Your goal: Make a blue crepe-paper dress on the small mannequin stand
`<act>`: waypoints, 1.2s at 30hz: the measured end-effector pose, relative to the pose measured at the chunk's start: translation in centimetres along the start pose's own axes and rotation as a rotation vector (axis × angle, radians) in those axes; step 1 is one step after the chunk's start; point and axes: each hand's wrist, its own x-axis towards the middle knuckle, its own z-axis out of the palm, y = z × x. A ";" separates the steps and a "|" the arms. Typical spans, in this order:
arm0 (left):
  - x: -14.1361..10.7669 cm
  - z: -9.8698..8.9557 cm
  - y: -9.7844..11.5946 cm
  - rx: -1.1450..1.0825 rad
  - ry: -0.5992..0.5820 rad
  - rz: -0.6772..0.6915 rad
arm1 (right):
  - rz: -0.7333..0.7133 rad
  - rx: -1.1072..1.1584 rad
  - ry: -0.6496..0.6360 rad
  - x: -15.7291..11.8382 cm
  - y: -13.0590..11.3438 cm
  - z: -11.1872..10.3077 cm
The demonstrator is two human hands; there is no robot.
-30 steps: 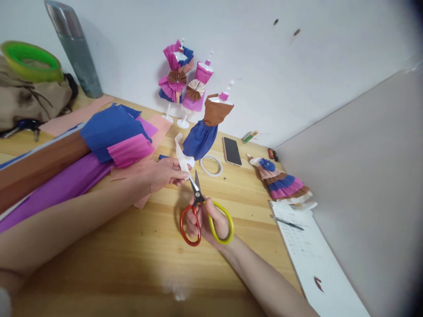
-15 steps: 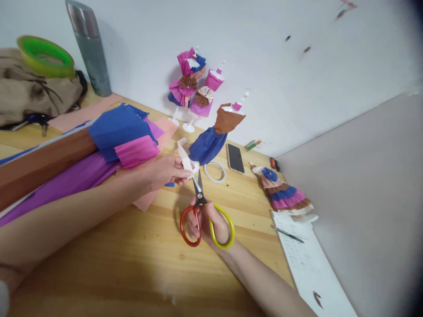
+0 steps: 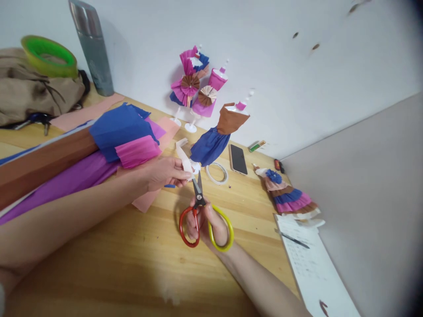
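Between the thumb and fingers of my left hand [image 3: 170, 171] is a narrow white paper strip [image 3: 184, 157], its far end curling above the fingertips. My right hand [image 3: 206, 222] has its fingers through the red and yellow handles of the scissors [image 3: 199, 197]. The black blades are parted and point up at the strip's lower end, close to my left fingertips. Just beyond, a small dress form with a brown top and blue skirt [image 3: 211, 143] leans over the table [image 3: 132, 259]. A white tape roll [image 3: 217, 174] lies right of the blades.
Crepe paper [image 3: 120, 130] spreads at left, near a bottle [image 3: 94, 53] and a brown bag [image 3: 36, 97] with a green tape roll [image 3: 49, 56]. Two dressed forms [image 3: 190, 83] stand by the wall. A phone [image 3: 238, 159], layered dress [image 3: 289, 193] and written sheet [image 3: 309, 259] lie right.
The view has shifted slightly, so most objects appear a little farther right. Both hands keep nearly the same pose, with the strip and scissors still held.
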 end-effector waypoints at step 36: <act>-1.0 0.9 0.2 0.042 0.023 -0.094 | 0.004 0.053 -0.011 -0.7 0.3 0.0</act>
